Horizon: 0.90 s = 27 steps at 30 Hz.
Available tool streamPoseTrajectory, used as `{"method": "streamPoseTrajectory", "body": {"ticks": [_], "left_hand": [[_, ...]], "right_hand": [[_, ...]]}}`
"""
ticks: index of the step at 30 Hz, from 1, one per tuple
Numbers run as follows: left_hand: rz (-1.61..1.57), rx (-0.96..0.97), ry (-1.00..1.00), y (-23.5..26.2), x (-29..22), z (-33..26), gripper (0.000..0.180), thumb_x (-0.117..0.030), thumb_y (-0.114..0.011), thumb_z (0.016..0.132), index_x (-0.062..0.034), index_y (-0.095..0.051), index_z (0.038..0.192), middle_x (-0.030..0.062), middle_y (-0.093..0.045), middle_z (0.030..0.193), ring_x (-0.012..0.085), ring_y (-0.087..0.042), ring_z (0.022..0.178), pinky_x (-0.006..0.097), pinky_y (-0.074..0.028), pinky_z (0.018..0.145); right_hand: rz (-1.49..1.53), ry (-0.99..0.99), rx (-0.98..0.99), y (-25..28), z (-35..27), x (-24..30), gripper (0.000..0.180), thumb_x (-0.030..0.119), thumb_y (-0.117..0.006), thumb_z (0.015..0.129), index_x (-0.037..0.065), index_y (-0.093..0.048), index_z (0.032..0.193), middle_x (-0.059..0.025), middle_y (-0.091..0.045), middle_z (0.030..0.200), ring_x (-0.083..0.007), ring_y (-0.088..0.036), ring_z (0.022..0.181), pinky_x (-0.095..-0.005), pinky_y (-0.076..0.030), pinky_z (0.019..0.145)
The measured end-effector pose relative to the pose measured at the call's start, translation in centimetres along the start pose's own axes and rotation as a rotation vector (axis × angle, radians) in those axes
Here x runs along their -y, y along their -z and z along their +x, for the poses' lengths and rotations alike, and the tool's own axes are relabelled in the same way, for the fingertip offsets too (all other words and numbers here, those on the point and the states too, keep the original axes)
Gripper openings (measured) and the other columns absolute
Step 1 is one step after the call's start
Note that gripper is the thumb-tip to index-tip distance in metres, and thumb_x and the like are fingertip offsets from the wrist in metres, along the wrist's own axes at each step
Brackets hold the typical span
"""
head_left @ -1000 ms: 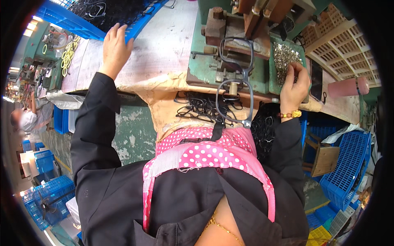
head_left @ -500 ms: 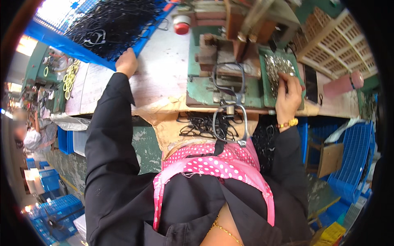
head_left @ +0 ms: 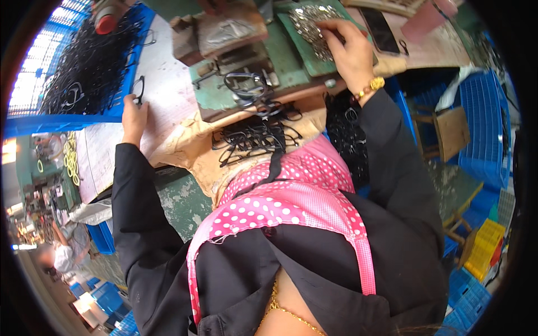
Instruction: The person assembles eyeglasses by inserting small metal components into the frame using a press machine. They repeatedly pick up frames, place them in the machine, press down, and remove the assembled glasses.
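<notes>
My widest lane is the strip of pale tabletop between the blue crate and the machine. Leftward, the crate's wall stands just beside the left hand, and the dark glasses frame in its fingers juts up near the rim. I can't cross low between the hands: upright frames stand at the machine's front, with a black pile below. At the green tray, the right hand has the machine to its left and the phone to its right.
</notes>
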<state>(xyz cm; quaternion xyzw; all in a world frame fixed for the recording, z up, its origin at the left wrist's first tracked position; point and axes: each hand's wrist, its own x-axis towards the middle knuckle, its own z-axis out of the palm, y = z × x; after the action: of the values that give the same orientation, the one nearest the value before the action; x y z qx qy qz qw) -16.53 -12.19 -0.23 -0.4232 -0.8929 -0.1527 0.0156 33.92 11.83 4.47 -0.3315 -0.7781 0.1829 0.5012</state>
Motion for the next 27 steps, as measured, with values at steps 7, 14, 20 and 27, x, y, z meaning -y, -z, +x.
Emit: {"method": "streamPoseTrajectory", "body": {"ticks": [7,14,20,27], "left_hand": [[-0.029,0.173,-0.056,1.7,0.7,-4.1,0.049,-0.013,-0.066,0.091,0.0016,-0.053,0.135,0.0206,-0.07,0.088,0.0296,-0.07,0.08,0.04,-0.053,0.073],[0.245,0.209,-0.25,3.1,-3.1,-5.1,0.019,-0.023,-0.061,0.099,-0.0119,-0.056,0.113,0.02,-0.073,0.093,0.0438,-0.07,0.084,0.05,-0.053,0.074],[0.457,-0.09,-0.322,4.3,-4.4,-7.3,0.021,-0.024,-0.055,0.1,-0.0073,-0.046,0.11,0.0241,-0.067,0.071,0.0462,-0.066,0.061,0.056,-0.051,0.054],[-0.83,-0.194,-0.107,11.8,-13.4,-9.9,0.018,-0.021,-0.043,0.112,-0.0086,-0.056,0.113,-0.0011,-0.052,0.076,0.0037,-0.047,0.055,0.021,-0.039,0.047]], "right_hand": [[0.086,-0.104,0.041,2.7,0.4,2.7,0.014,0.003,-0.067,0.091,0.0,-0.071,0.104,-0.0128,-0.071,0.09,-0.0203,-0.07,0.081,-0.0313,-0.054,0.073],[-0.004,-0.062,0.066,6.1,0.6,4.0,0.012,0.002,-0.068,0.09,0.0,-0.066,0.102,-0.0087,-0.066,0.088,-0.0183,-0.066,0.08,-0.031,-0.053,0.073],[0.163,-0.113,0.146,5.4,1.4,6.5,0.012,0.002,-0.067,0.091,0.001,-0.069,0.103,-0.0095,-0.07,0.093,-0.019,-0.067,0.085,-0.0325,-0.054,0.076],[0.649,-0.304,0.061,1.8,2.7,9.7,0.015,0.0,-0.069,0.094,-0.003,-0.073,0.108,-0.0028,-0.074,0.099,-0.01,-0.066,0.091,-0.0246,-0.052,0.084]]}}
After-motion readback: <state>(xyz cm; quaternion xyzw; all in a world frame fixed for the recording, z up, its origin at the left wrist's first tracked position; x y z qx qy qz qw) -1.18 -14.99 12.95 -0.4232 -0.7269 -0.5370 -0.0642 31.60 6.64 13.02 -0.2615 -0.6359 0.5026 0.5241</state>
